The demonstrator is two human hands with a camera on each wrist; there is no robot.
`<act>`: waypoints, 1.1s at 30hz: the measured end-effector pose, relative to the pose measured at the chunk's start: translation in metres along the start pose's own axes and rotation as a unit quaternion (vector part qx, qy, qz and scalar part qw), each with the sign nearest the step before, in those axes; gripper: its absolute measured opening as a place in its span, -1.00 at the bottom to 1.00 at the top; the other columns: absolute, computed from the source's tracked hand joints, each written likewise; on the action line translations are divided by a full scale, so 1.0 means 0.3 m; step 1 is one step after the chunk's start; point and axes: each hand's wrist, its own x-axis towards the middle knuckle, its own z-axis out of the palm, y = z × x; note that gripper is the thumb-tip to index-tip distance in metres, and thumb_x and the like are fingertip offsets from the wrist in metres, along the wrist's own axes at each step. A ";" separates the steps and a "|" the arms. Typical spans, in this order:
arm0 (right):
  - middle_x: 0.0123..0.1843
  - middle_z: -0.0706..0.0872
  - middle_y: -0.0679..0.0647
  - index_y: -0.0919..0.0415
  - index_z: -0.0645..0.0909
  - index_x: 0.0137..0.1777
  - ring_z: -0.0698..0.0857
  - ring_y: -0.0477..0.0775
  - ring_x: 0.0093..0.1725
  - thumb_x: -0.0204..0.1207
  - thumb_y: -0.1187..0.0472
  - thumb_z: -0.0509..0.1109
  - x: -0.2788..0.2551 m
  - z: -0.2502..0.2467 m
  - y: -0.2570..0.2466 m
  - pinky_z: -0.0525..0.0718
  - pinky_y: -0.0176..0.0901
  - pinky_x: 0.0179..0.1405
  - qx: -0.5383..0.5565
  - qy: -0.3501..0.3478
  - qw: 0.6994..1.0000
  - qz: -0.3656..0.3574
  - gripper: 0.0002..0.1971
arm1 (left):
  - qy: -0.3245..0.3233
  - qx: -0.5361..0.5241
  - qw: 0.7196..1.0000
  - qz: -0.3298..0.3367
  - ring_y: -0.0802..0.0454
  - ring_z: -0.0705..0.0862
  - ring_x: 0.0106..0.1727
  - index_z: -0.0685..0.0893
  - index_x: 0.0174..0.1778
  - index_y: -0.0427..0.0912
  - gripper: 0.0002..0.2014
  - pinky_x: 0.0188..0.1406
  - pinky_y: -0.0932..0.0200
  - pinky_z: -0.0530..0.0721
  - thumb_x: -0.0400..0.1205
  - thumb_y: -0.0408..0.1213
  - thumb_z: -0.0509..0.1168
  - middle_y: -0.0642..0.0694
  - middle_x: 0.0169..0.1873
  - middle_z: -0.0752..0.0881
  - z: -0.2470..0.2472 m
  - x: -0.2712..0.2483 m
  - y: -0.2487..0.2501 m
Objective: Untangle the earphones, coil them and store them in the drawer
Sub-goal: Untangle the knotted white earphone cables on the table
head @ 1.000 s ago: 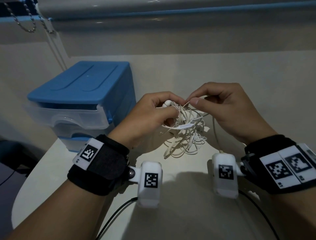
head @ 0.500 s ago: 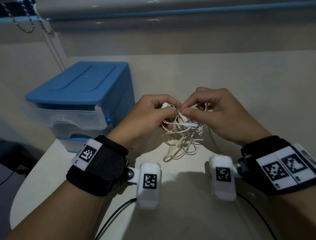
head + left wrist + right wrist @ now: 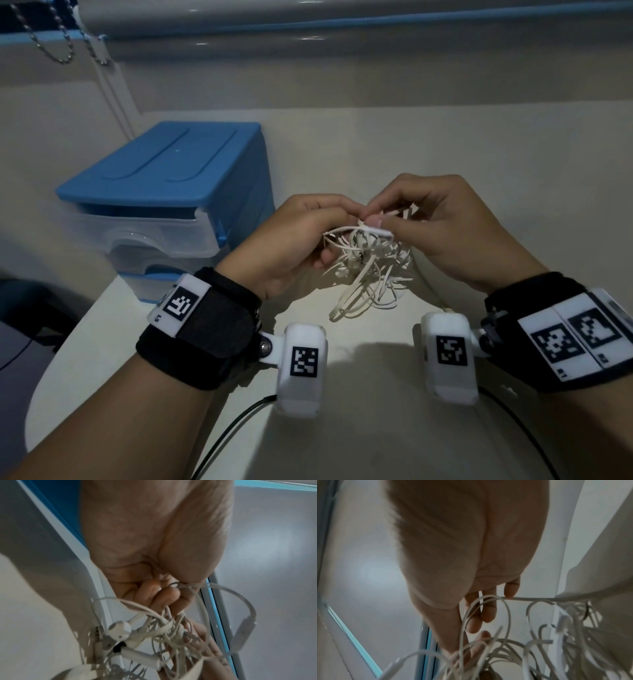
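head view: both hands (image 3: 291, 243) pinch tangled earphones (image 3: 368, 263) (above table)

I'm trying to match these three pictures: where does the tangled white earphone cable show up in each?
Head: earphones at centre, between both hands.
Left wrist: bottom centre, below the curled fingers.
Right wrist: lower right, loops across the fingers.
Shared landmark: the in-line remote.

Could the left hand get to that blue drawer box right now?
Probably not yet. The drawer box stands just beside the left hand with nothing between them, but that hand's fingers grip the tangled earphones.
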 end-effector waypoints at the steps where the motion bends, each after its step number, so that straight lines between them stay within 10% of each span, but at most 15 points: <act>1: -0.08 0.78 0.12 0.13 0.84 0.02 0.72 0.15 -0.02 0.54 0.28 0.59 0.003 -0.002 0.003 0.61 -0.13 -0.04 -0.004 0.028 1.000 -0.002 -0.91 | -0.003 -0.007 1.000 -0.005 0.16 0.38 -0.63 0.81 -0.01 -0.26 -0.76 -0.68 0.29 0.25 0.73 -0.46 0.22 -0.01 -0.59 0.57 0.002 -0.001 0.001; 7: 0.01 0.76 0.12 0.15 0.76 0.07 0.66 0.03 0.01 0.50 0.10 0.55 0.001 -0.036 -0.030 0.65 0.34 0.06 0.017 0.093 0.995 -0.023 -0.80 | 0.020 -0.037 0.998 -0.038 0.18 0.35 -0.63 0.72 0.16 -0.56 -0.73 -0.73 0.36 0.29 0.73 -0.42 0.23 -0.05 -0.56 0.50 -0.007 0.004 0.002; 13: 0.16 0.68 -0.06 -0.11 0.65 0.16 0.69 0.04 0.13 0.27 0.00 0.72 -0.014 0.018 -0.055 0.65 -0.10 0.11 -0.054 -0.084 0.995 0.006 -0.52 | 0.023 -0.103 0.993 -0.061 0.19 0.36 -0.62 0.69 0.10 -0.35 -0.84 -0.74 0.36 0.32 0.67 -0.46 0.24 -0.08 -0.50 0.43 -0.010 0.012 0.000; 19: -0.15 0.70 -0.16 0.08 0.66 0.02 0.65 -0.12 -0.20 0.32 0.37 0.50 -0.004 0.021 -0.025 0.59 -0.19 -0.15 -0.024 -0.061 0.998 0.016 -0.70 | 0.011 -0.143 0.985 -0.092 0.24 0.37 -0.66 0.65 -0.07 -0.35 -0.89 -0.80 0.41 0.28 0.66 -0.45 0.22 -0.09 -0.46 0.50 -0.010 0.014 0.001; 26: -0.10 0.80 0.17 0.16 0.81 0.09 0.76 0.30 -0.11 0.52 0.38 0.51 -0.002 0.022 -0.025 0.71 0.29 -0.03 0.003 -0.057 0.998 0.001 -0.80 | -0.007 -0.058 0.997 -0.050 0.11 0.44 -0.63 0.75 -0.11 -0.22 -0.81 -0.76 0.32 0.26 0.71 -0.20 0.31 -0.10 -0.46 0.69 -0.007 0.005 -0.003; 33: -0.35 0.72 0.08 0.20 0.76 -0.20 0.60 -0.10 -0.35 0.50 0.27 0.55 0.001 0.009 -0.001 0.53 -0.10 -0.21 -0.008 0.000 0.997 0.079 -0.93 | 0.072 0.009 0.997 -0.017 0.00 0.66 -0.29 0.76 0.22 -0.11 -0.46 -0.44 0.16 0.57 0.77 0.25 0.09 -0.09 -0.11 0.76 -0.015 0.015 -0.001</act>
